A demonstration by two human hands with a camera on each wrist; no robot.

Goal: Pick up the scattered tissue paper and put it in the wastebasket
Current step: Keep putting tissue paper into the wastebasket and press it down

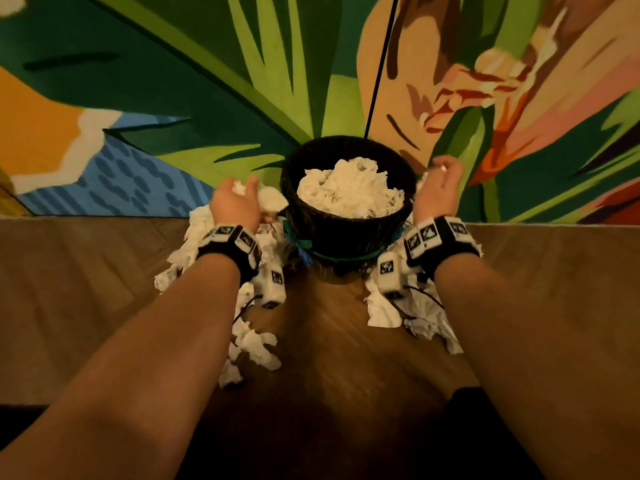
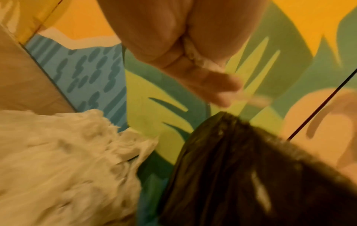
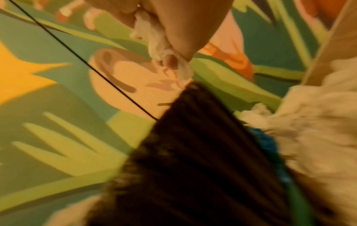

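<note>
A black wastebasket (image 1: 349, 233) with a dark liner stands against the painted wall, heaped with white tissue (image 1: 349, 188). My left hand (image 1: 235, 199) is raised just left of its rim and grips a wad of tissue (image 1: 239, 187); in the left wrist view the tissue (image 2: 193, 50) shows between curled fingers beside the basket (image 2: 241, 175). My right hand (image 1: 440, 188) is raised just right of the rim and grips a tissue wad (image 3: 160, 45) that hangs from its fingers above the basket (image 3: 193, 152). Scattered tissue lies on the floor on the left (image 1: 256, 344) and right (image 1: 415, 317).
A wooden floor (image 1: 329, 341) runs up to a colourful leaf mural wall (image 1: 207, 98). A thin black cord (image 1: 381, 64) hangs down the wall to behind the basket. More crumpled tissue (image 2: 58, 160) is piled at the basket's left side, and more tissue (image 3: 309, 122) at its right.
</note>
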